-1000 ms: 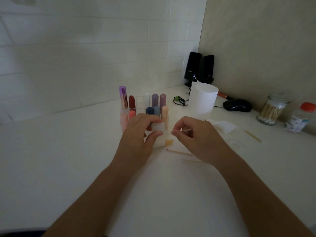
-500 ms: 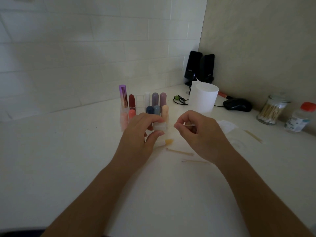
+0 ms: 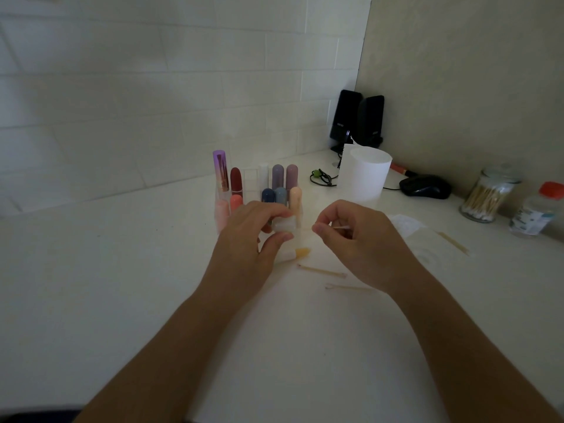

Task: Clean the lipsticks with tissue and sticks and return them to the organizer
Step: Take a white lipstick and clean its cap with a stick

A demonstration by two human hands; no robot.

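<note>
Left hand (image 3: 253,239) pinches a frosted, cylindrical plastic tube (image 3: 285,224); right hand (image 3: 360,239) pinches a thin cotton-tipped stick (image 3: 341,228), both over the smooth white worktop (image 3: 122,270).

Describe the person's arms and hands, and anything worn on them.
The left hand and right hand are bare: no gloves, rings or bracelets show. Both forearms are bare too, with no sleeves, watch or bands down to the frame's lower edge. Nails look short and unpainted, though the light is dim.
</note>
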